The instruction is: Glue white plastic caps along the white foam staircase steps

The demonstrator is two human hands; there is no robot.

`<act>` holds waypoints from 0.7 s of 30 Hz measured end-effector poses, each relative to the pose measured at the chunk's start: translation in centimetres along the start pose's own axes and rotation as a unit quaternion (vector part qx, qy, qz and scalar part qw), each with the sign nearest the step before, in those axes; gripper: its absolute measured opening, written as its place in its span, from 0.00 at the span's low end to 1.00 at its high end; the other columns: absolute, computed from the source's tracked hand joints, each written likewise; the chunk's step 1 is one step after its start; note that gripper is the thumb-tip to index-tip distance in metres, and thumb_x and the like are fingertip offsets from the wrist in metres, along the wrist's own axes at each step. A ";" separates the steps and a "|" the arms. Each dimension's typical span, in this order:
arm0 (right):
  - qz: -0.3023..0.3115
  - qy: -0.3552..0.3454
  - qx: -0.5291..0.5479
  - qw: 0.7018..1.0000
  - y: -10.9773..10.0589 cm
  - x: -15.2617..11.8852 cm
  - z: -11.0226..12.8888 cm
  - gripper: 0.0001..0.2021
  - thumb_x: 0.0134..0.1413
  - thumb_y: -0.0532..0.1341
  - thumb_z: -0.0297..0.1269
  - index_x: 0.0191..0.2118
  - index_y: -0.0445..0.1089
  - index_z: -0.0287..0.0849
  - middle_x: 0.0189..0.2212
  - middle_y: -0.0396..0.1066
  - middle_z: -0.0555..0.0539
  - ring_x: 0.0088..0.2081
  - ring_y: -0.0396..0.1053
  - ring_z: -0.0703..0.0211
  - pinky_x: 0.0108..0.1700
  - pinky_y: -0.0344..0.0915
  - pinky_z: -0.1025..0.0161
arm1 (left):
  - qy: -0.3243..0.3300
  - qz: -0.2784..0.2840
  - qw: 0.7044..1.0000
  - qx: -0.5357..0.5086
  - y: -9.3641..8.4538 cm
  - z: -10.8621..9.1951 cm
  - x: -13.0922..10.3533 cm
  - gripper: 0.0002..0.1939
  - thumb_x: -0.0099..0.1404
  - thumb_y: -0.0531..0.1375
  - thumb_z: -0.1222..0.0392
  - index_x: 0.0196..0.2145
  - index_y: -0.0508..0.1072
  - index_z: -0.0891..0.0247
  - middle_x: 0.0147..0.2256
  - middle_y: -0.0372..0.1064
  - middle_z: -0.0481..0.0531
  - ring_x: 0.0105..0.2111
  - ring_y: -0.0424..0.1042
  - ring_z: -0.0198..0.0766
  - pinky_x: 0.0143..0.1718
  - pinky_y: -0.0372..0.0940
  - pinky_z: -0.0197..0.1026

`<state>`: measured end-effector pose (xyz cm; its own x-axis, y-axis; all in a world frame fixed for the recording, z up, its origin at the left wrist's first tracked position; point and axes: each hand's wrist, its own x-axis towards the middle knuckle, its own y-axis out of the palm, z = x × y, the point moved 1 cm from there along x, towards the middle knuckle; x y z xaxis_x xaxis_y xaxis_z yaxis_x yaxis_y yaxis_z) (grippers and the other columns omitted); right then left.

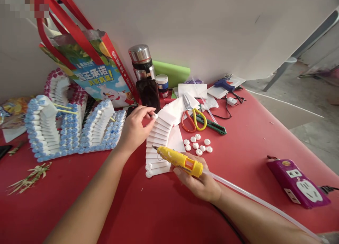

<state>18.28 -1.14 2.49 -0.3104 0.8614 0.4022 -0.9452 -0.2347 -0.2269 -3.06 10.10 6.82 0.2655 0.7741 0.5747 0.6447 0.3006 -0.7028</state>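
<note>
My left hand [137, 127] pinches a small white rosette [154, 116] at the upper left edge of a fanned stack of white folded strips [156, 142]. Two more white rosettes [149, 170] sit at the lower left end of that stack. In my right hand [197, 180] is a yellow hot glue gun [182, 161], its tip pointing left over the strips. A long clear glue stick [254, 198] runs out of its back. Several loose white rosettes [198, 145] lie on the red table, right of the strips.
Scissors [191, 116] and a green utility knife [214, 125] lie beyond the rosettes. A blue glue gun [225, 84] rests farther back. At left stand a blue-and-white paper craft [71, 131], a shopping bag [97, 70] and a flask [141, 62]. A purple power strip [298, 184] lies right.
</note>
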 end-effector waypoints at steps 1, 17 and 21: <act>0.005 0.004 0.004 1.000 0.0 0.1 0.1 0.07 0.64 0.58 0.35 0.33 0.67 0.44 0.27 0.67 0.50 0.26 0.65 0.63 0.28 0.62 0.63 | -0.010 -0.009 1.000 -0.008 -0.1 -0.1 -0.1 0.13 0.65 0.62 0.67 0.47 0.75 0.60 0.41 0.73 0.50 0.36 0.73 0.35 0.46 0.70 0.41; 0.044 0.051 0.013 0.998 0.2 0.1 -0.2 0.08 0.61 0.59 0.38 0.32 0.66 0.42 0.29 0.69 0.48 0.29 0.67 0.61 0.33 0.64 0.63 | -0.068 -0.038 0.995 -0.055 -0.4 0.1 -1.6 0.09 0.66 0.63 0.63 0.45 0.78 0.60 0.44 0.73 0.50 0.36 0.73 0.34 0.44 0.71 0.40; 0.045 0.050 0.001 0.998 0.1 0.0 -0.3 0.08 0.62 0.58 0.38 0.32 0.66 0.43 0.28 0.68 0.49 0.28 0.66 0.62 0.32 0.63 0.63 | -0.070 -0.040 0.995 -0.059 -0.1 0.2 -1.5 0.08 0.66 0.63 0.63 0.44 0.78 0.60 0.43 0.73 0.50 0.36 0.74 0.34 0.44 0.72 0.40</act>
<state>18.17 -0.99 2.19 -0.3831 0.8770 0.2898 -0.9141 -0.3148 -0.2557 -3.65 9.08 5.92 0.1130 0.8230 0.5567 0.7413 0.3033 -0.5987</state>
